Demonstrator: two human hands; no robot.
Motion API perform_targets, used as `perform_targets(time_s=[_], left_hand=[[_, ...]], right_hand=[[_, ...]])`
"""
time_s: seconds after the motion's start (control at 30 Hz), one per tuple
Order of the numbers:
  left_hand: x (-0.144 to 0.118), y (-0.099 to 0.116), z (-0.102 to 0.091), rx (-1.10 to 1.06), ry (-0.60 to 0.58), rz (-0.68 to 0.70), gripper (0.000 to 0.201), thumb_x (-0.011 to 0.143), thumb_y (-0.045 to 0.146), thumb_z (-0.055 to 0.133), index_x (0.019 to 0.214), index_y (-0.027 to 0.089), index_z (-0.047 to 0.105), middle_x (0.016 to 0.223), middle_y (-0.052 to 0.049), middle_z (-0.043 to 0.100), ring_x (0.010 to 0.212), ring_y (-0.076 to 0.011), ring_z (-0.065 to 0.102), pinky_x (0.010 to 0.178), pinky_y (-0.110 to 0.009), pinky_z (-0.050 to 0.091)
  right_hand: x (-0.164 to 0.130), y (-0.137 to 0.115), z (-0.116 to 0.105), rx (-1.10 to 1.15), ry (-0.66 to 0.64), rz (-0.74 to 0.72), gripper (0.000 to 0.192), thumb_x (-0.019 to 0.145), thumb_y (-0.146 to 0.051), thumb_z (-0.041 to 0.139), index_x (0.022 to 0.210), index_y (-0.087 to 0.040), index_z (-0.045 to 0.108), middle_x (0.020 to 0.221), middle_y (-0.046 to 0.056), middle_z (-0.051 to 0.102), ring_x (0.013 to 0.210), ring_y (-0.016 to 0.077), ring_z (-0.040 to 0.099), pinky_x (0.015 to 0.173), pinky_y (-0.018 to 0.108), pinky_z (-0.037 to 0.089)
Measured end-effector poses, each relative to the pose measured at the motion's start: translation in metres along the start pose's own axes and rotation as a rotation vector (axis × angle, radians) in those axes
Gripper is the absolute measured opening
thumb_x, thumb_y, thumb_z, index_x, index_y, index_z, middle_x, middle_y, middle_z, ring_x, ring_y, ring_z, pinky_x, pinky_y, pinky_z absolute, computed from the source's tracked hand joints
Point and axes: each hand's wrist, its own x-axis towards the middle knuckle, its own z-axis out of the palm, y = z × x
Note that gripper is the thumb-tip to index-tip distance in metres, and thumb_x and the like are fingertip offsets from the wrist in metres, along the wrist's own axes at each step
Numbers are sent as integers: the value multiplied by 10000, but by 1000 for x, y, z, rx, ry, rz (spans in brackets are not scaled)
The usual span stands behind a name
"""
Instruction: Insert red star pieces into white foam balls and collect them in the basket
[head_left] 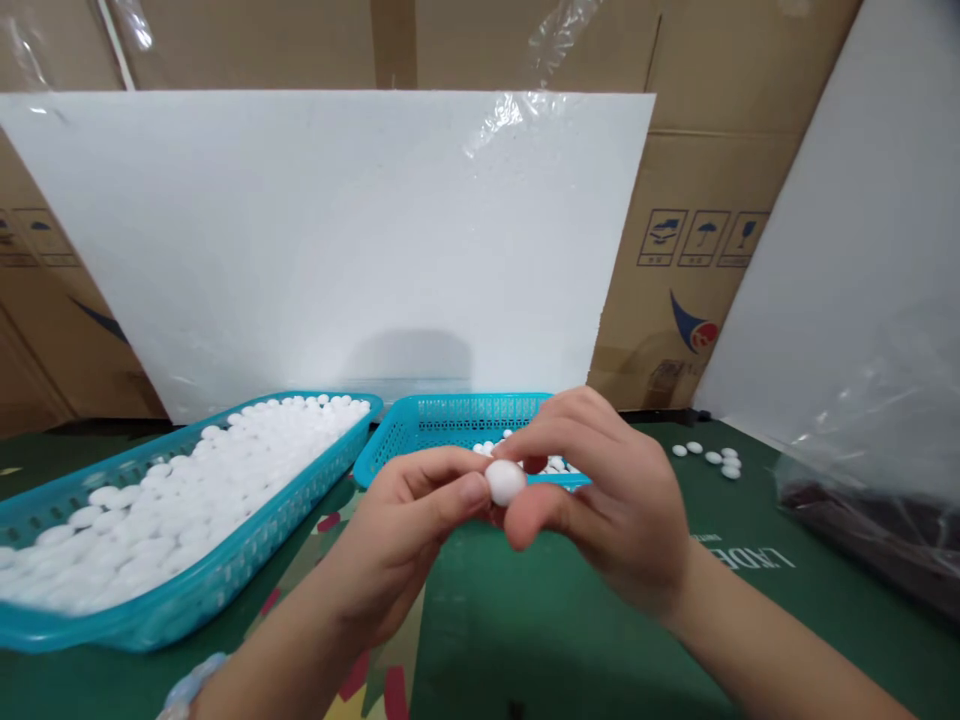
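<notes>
A small white egg-shaped piece (506, 482) is held up between my two hands, in the middle of the head view. My left hand (409, 520) pinches its left side with thumb and forefinger. From the right, the thumb and bent fingers of my right hand (615, 500) close around it. Behind my hands stands a blue perforated basket (420, 425) with some similar white pieces (487, 448) in it, partly hidden by my right hand. To the left, a long blue basket (247, 540) is filled with many of these white pieces (187, 510).
Several white pieces (712, 457) lie loose on the green table cover (510, 620) at the right. Beyond them is a dark object wrapped in clear plastic (870, 530). A white board (375, 230) leans against cardboard boxes (697, 170) at the back.
</notes>
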Motion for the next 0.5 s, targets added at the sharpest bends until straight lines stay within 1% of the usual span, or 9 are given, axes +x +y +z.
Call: perform_targets(time_s=[0.13,0.2,0.23,0.27,0.33,0.4,0.43,0.47,0.5], left_hand=[[0,2,-7,134,-34,-28,86,602,223,548,576,180,619,511,28,555,519,-50,477,491,-85,380],[1,6,-11,309,-31,-8,87,610,228,535,618,209,620,541,26,558,551,-65,489,504,-98,381],[1,10,-13,432,4,11,96,605,248,536,647,219,616,567,20,561,577,-81,496,510,-113,384],[1,16,-15,580,61,34,135,592,277,541,698,226,608,607,10,565,615,-107,503,521,-136,388],[1,31,-22,936,276,99,333,539,354,564,845,222,556,759,-21,559,702,-176,497,552,-200,390],[-1,50,-38,1301,500,148,563,503,376,583,1012,183,439,969,-60,474,817,-246,451,681,-286,352],[-4,58,-50,1436,603,144,589,544,375,549,1056,132,387,1049,-93,410,878,-277,411,752,-329,303],[-8,66,-66,1547,641,49,623,585,387,506,1096,83,320,1107,-133,341,934,-311,358,795,-371,248],[-13,71,-84,1597,665,-76,649,573,399,512,1082,42,323,1084,-163,349,962,-350,311,808,-407,204]], right_hand=[[-1,7,6,41,-5,-47,496,713,-517,270,511,-128,501,439,4,493,435,78,439,426,183,364],[-1,10,8,73,-18,-77,445,715,-496,308,528,-135,490,466,1,504,456,75,455,437,172,378],[-1,11,9,81,-24,-89,404,722,-468,339,544,-139,491,489,-1,510,479,75,466,455,169,389],[-1,12,10,82,-29,-98,350,730,-427,378,566,-142,496,516,-2,515,506,76,475,476,167,398],[-2,16,12,39,-62,-57,192,725,-301,467,622,-146,513,572,-3,517,545,76,485,498,164,409],[-5,25,15,-40,-123,50,33,696,-150,498,675,-145,523,643,9,522,557,79,490,497,170,416],[-7,31,17,-81,-159,111,61,685,-95,488,697,-143,524,680,21,525,560,82,495,497,181,421],[-10,38,20,-119,-200,169,102,681,-57,470,716,-137,523,713,35,528,571,91,502,504,198,426],[-15,46,23,-148,-245,215,123,685,-37,453,735,-127,520,739,52,532,592,104,512,518,222,432]])
